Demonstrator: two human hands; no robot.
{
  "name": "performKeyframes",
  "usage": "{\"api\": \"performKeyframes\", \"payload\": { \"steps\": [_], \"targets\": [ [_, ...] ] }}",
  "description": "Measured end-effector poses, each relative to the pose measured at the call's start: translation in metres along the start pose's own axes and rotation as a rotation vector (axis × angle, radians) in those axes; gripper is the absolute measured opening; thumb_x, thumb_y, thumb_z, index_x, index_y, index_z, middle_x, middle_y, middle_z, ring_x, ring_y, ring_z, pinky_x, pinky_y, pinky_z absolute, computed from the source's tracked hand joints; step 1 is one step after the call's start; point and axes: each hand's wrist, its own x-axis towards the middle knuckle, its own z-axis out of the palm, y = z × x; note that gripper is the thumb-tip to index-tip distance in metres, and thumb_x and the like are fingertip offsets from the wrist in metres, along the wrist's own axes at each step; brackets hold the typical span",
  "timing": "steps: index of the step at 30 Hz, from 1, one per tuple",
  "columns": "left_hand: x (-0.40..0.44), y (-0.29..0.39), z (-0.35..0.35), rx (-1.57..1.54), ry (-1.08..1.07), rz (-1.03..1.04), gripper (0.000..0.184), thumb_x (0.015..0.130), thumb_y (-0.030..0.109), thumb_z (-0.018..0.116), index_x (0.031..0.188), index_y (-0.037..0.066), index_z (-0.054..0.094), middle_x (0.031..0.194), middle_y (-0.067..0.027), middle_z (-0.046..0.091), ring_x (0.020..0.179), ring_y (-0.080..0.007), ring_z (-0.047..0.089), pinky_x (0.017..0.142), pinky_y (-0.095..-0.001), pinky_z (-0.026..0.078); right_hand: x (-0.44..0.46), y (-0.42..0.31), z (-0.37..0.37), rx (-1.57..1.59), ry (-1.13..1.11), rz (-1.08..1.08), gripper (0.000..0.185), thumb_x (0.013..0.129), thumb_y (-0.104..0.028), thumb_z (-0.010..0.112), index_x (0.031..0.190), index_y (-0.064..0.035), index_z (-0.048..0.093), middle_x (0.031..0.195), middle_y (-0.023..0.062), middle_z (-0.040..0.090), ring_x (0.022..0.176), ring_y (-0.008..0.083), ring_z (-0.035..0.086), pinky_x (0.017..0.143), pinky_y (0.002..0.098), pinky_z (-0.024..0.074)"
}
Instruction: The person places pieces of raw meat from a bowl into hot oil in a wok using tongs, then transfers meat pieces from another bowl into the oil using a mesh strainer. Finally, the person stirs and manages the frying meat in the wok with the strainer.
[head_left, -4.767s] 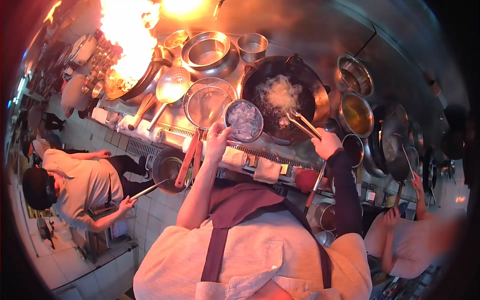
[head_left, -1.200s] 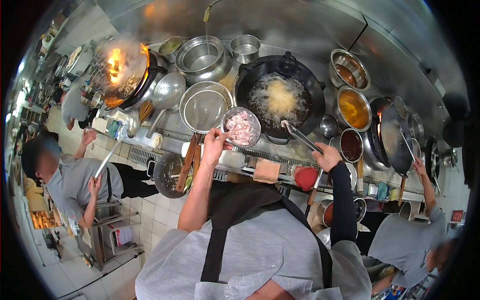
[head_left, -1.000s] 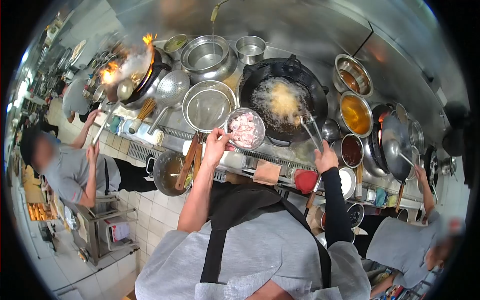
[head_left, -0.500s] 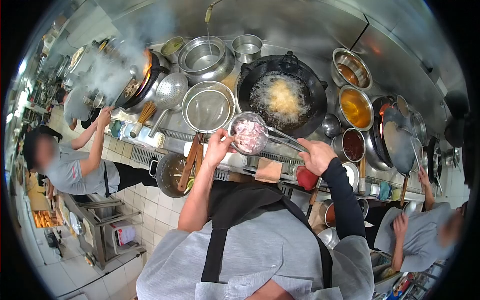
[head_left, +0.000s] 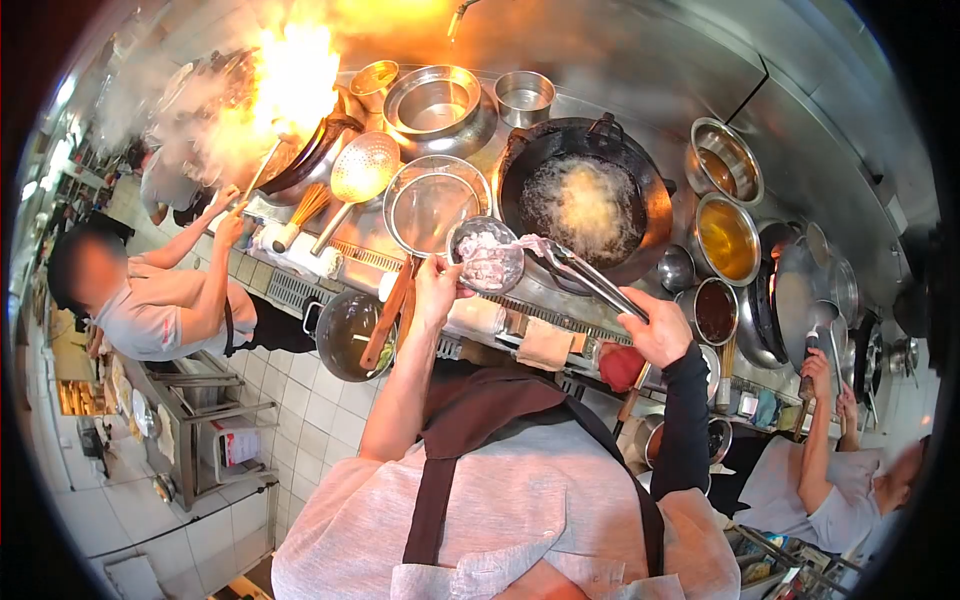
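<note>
My left hand [head_left: 438, 292] grips the rim of a small bowl [head_left: 515, 280] with pale pink raw meat [head_left: 484, 255] in it. Metal tongs [head_left: 600, 285] are in my right hand [head_left: 658, 328], which is closed around their handle end. Their tips pinch a strip of meat [head_left: 535, 244] at the bowl's right edge, and the strip still reaches back toward the bowl. Just beyond is a black wok [head_left: 650, 235] of bubbling oil, with a pale golden mass [head_left: 585, 205] frying in the middle.
A wire strainer [head_left: 435, 205] lies left of the wok, near a perforated ladle [head_left: 364, 168]. Tall flames [head_left: 295, 75] rise from a wok at left, where a co-worker [head_left: 165, 300] stands. Bowls of yellow liquid [head_left: 728, 238] and dark sauce [head_left: 715, 310] are at right, near another co-worker [head_left: 810, 480].
The tongs have come out of the bowl toward the right, drawing a strip of meat with them. Large flames have flared up over the left wok.
</note>
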Motion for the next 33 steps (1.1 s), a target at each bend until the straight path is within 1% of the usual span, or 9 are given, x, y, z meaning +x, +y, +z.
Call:
{"api": "performKeyframes", "payload": {
  "steps": [1,8,9,13,18,20,23,27,33],
  "targets": [
    [0.0,0.001,0.0,0.003,0.007,-0.006,0.014,0.093,0.003,0.062,0.087,0.001,0.049,0.078,-0.007,0.056,0.059,-0.0163,0.064,0.051,-0.0304,0.063,-0.001,-0.007,-0.005,0.007,-0.003,0.014,0.043,0.086,-0.016,0.069,0.127,-0.0017,0.065,0.098,0.0227,0.071,0.088,0.0352,0.072,0.079,0.0385,0.0539],
    [0.006,-0.003,-0.005,-0.003,0.023,-0.039,0.017,0.092,0.002,0.063,0.087,0.002,0.046,0.08,-0.0098,0.058,0.057,-0.0185,0.065,0.048,-0.0316,0.062,0.003,0.0,-0.019,0.043,0.201,-0.142,0.041,0.087,-0.016,0.069,0.126,-0.0028,0.066,0.096,0.0235,0.071,0.086,0.0362,0.072,0.076,0.0366,0.0546],
    [0.007,-0.005,-0.008,-0.006,0.023,-0.053,0.017,0.092,0.002,0.063,0.088,0.002,0.046,0.08,-0.0093,0.058,0.058,-0.0182,0.065,0.049,-0.0318,0.062,0.004,-0.007,-0.027,0.059,0.147,-0.027,0.042,0.087,-0.018,0.069,0.126,-0.0031,0.066,0.1,0.0247,0.071,0.092,0.0383,0.071,0.08,0.0399,0.0547],
    [0.006,-0.012,-0.017,-0.046,0.021,-0.068,0.016,0.092,0.002,0.064,0.09,0.001,0.048,0.082,-0.0075,0.055,0.059,-0.0172,0.064,0.049,-0.0319,0.062,0.034,0.007,-0.025,-0.154,0.049,-0.041,0.042,0.087,-0.022,0.067,0.125,-0.0032,0.066,0.105,0.0266,0.07,0.1,0.0436,0.067,0.088,0.0469,0.0527],
    [-0.002,-0.004,-0.014,-0.055,-0.039,-0.044,0.017,0.092,0.004,0.067,0.089,0.001,0.05,0.083,-0.0072,0.056,0.058,-0.0168,0.064,0.049,-0.0306,0.06,0.119,0.053,0.055,-0.359,-0.018,0.011,0.043,0.088,-0.026,0.065,0.12,0.0018,0.066,0.099,0.0292,0.07,0.099,0.0437,0.067,0.09,0.05,0.0523],
    [-0.001,0.0,-0.014,-0.056,-0.047,-0.017,0.017,0.092,0.005,0.067,0.088,0.001,0.051,0.083,-0.0075,0.056,0.057,-0.0165,0.064,0.049,-0.0304,0.06,0.12,0.026,0.06,-0.388,0.025,0.09,0.043,0.089,-0.025,0.066,0.123,0.0019,0.064,0.099,0.0307,0.069,0.098,0.0444,0.067,0.089,0.0502,0.0522],
    [-0.005,-0.001,-0.02,-0.037,-0.035,0.009,0.017,0.093,0.006,0.067,0.088,0.001,0.051,0.08,-0.0088,0.058,0.055,-0.0158,0.064,0.048,-0.0293,0.059,0.1,-0.006,0.038,-0.219,0.036,-0.082,0.047,0.089,-0.025,0.068,0.127,0.0019,0.062,0.103,0.0304,0.069,0.1,0.0444,0.067,0.089,0.0495,0.0521],
    [-0.013,0.013,-0.019,-0.027,-0.056,0.019,0.017,0.093,0.006,0.067,0.089,0.003,0.051,0.076,-0.0056,0.058,0.053,-0.0151,0.063,0.047,-0.0261,0.054,0.082,-0.032,0.027,-0.145,-0.237,-0.155,0.051,0.089,-0.028,0.068,0.131,0.0005,0.061,0.108,0.0284,0.069,0.104,0.0443,0.066,0.091,0.047,0.0518],
    [-0.005,0.004,-0.013,-0.066,-0.064,-0.032,0.016,0.093,0.005,0.066,0.09,0.002,0.05,0.076,-0.0065,0.058,0.053,-0.0161,0.063,0.048,-0.0281,0.057,0.072,-0.018,0.024,-0.123,-0.187,-0.208,0.044,0.087,-0.024,0.067,0.124,0.0003,0.066,0.105,0.028,0.07,0.103,0.0434,0.067,0.091,0.0469,0.0519]
  ]
}}
